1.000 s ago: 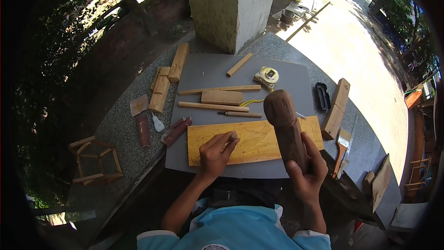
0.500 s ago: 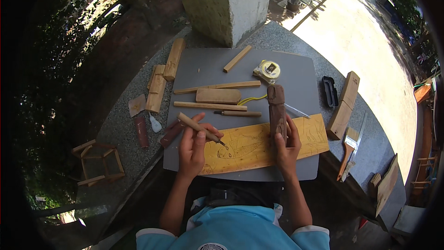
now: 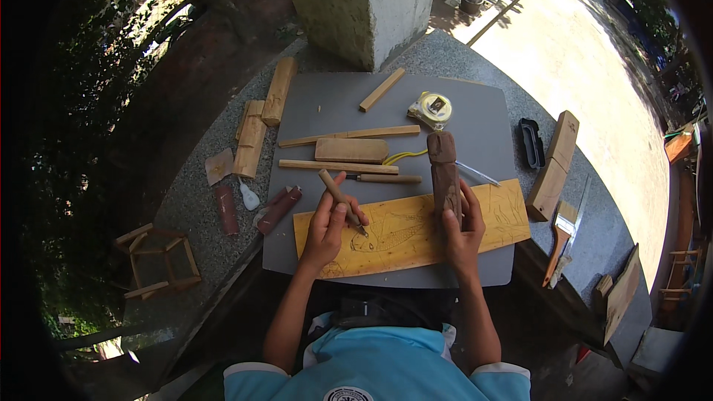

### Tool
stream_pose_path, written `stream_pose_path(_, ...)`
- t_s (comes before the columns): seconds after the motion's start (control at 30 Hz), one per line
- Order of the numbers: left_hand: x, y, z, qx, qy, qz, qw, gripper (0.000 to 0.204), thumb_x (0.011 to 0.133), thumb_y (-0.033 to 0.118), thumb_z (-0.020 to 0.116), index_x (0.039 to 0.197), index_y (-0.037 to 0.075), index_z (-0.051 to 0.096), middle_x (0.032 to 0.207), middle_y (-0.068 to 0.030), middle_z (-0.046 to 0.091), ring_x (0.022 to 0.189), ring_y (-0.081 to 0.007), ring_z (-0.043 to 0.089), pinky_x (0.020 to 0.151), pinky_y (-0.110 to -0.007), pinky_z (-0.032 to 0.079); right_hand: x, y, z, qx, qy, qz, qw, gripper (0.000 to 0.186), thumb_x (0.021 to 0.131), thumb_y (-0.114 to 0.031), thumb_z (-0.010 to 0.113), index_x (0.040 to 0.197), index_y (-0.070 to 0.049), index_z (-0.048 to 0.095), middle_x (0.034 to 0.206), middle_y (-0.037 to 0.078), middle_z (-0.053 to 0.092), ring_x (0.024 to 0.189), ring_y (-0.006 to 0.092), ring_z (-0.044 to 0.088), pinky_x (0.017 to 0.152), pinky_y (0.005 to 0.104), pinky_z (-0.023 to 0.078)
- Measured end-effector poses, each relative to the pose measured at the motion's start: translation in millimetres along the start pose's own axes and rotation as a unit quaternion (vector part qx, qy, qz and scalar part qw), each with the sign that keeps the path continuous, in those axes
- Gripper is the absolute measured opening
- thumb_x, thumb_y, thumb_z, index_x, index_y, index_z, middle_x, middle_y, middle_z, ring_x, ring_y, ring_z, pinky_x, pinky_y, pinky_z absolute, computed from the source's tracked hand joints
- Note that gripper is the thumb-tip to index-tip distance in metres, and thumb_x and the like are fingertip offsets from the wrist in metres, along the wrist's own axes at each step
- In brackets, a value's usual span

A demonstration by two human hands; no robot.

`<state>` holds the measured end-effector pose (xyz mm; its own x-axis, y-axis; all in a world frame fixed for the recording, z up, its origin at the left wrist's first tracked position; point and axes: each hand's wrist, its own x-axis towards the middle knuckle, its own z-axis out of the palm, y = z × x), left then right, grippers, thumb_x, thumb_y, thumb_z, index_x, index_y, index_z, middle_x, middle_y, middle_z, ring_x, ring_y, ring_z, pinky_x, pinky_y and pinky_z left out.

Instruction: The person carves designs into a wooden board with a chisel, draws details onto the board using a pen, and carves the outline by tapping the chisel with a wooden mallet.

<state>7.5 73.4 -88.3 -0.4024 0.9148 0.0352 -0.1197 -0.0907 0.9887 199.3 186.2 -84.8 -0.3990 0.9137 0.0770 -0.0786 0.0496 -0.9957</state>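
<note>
My left hand (image 3: 327,230) is closed around the wooden handle of a carving chisel (image 3: 334,188). The chisel leans, its tip down by the head of a fish figure drawn on a yellow wooden board (image 3: 483,215). In my right hand (image 3: 465,229) is a dark brown wooden mallet (image 3: 445,178), its thicker end pointing away from me above the board. A second chisel (image 3: 390,179) with a wooden handle lies just beyond the board, beside a thin wooden strip (image 3: 319,166).
A grey panel (image 3: 475,115) lies under the work on a stone table. On it are a tape measure (image 3: 432,110) and a flat wood block (image 3: 349,150). Brown sandpaper rolls (image 3: 279,212) lie left; a paintbrush (image 3: 561,238) and wooden beam (image 3: 553,167) right. A concrete pillar (image 3: 371,7) stands behind.
My left hand has moved right, and the chisel is now steeper, its tip a little further right near the fish's head. The mallet in my right hand has hardly moved.
</note>
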Motion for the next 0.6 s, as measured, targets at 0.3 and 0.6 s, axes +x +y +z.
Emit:
stream_pose_path(0.3,4.2,-1.4,-3.9,0.002,-0.002,-0.009,1.0,0.05,0.096,0.025,0.036,0.137,0.001,0.02,0.09,-0.0074,0.052,0.078,-0.0153,0.059,0.07,-0.029,0.051,0.0,-0.8,2.6,-0.002,0.0,-0.007,1.0,0.051,0.086,-0.015,0.055,0.131,-0.002,0.035,0.121,0.02,0.049,0.109,0.0213,0.051,0.089,0.0306,0.041)
stream_pose_path(0.6,5.7,0.6,-1.2,0.013,-0.007,-0.006,1.0,0.045,0.096,0.025,0.038,0.132,0.001,0.028,0.095,-0.0094,0.056,0.079,-0.0156,0.062,0.066,-0.024,0.05,0.6,1.8,0.7,-0.011,-0.006,-0.009,1.0,0.051,0.085,-0.015,0.055,0.131,-0.002,0.036,0.12,0.02,0.05,0.108,0.0216,0.052,0.089,0.0308,0.041)
